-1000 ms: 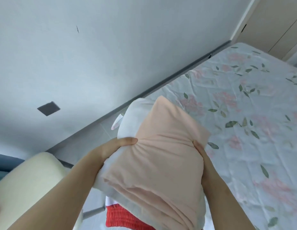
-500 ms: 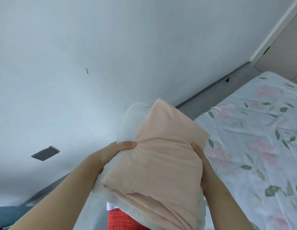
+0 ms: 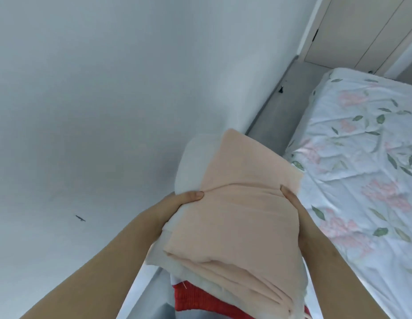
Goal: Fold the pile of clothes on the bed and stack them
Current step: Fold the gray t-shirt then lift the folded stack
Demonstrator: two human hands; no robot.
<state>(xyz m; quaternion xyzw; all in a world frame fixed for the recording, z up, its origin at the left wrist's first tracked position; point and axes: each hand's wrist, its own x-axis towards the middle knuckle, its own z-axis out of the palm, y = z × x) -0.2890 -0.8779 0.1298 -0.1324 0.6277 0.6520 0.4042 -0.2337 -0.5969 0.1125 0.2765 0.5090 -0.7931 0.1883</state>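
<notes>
Both hands are on it: the left hand (image 3: 177, 203) clamps one side of the stack of folded clothes (image 3: 235, 226) and the right hand (image 3: 295, 210) clamps the other, so the whole bundle sits squeezed between the two grips and held up in the air. Each thumb lies across the top layer, and the remaining fingers are tucked under the cloth (out of sight, so how far they curl I cannot tell). On top, directly under both thumbs, is a peach garment (image 3: 242, 176), folded into a thick pad that runs forward past the grip. Under it a white garment (image 3: 193, 162) pokes out ahead of the left grip and along its side. Lowest of all, down behind the grips near the person's body, a red knit piece (image 3: 200, 298) shows its ribbed edge. Just off the right grip lies the bed (image 3: 361, 157) in a flowered sheet, lower than the bundle and not touching it. Off the left grip stands a pale wall (image 3: 108, 88), and ahead of the grips a grey strip of floor (image 3: 278, 116) leads to beige wardrobe doors (image 3: 352, 31).
</notes>
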